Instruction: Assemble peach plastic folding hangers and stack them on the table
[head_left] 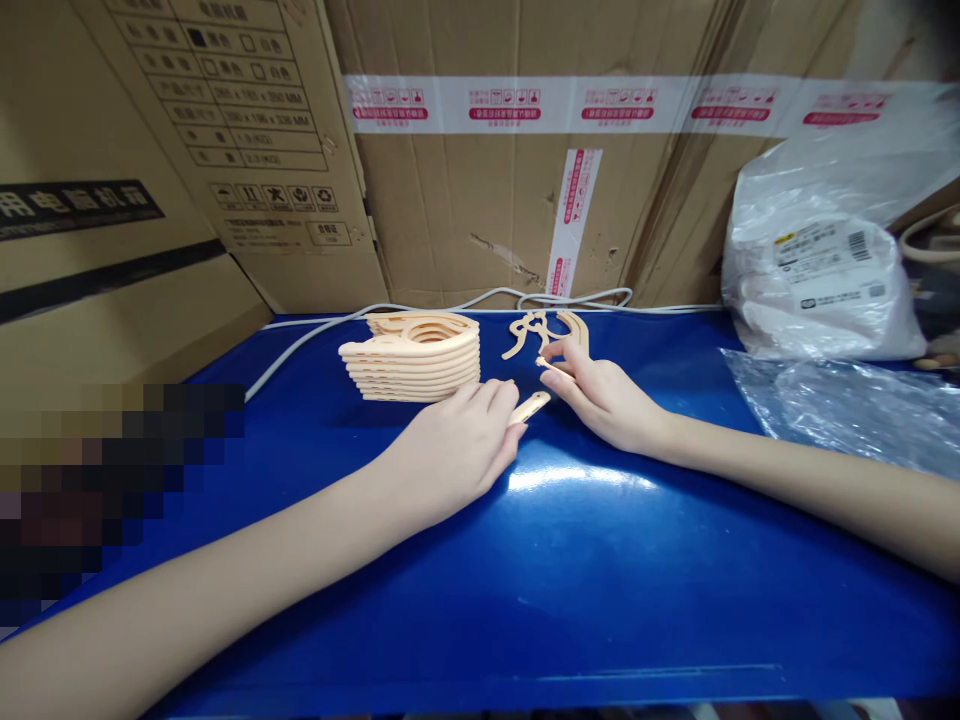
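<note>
My left hand [465,440] is closed round a cream plastic piece [531,406], which looks like a folding hanger's arm; its rounded end with a small hole sticks out past the fingers. Most of it is hidden in the palm. Just to the right, my right hand [604,395] pinches a thin cream plastic piece [555,371] between thumb and fingers, its tip pointing at the left hand's piece. The two pieces are apart. Behind the left hand stands a neat stack of cream folded hangers [412,365]. Loose curved cream parts [517,335] lie beyond the right hand.
The work surface is a glossy blue table [600,580]. Cardboard boxes [465,200] wall off the back and left. A white cable [300,355] runs along the back edge. At the right are a white plastic parcel [825,290] and a clear plastic bag [862,405].
</note>
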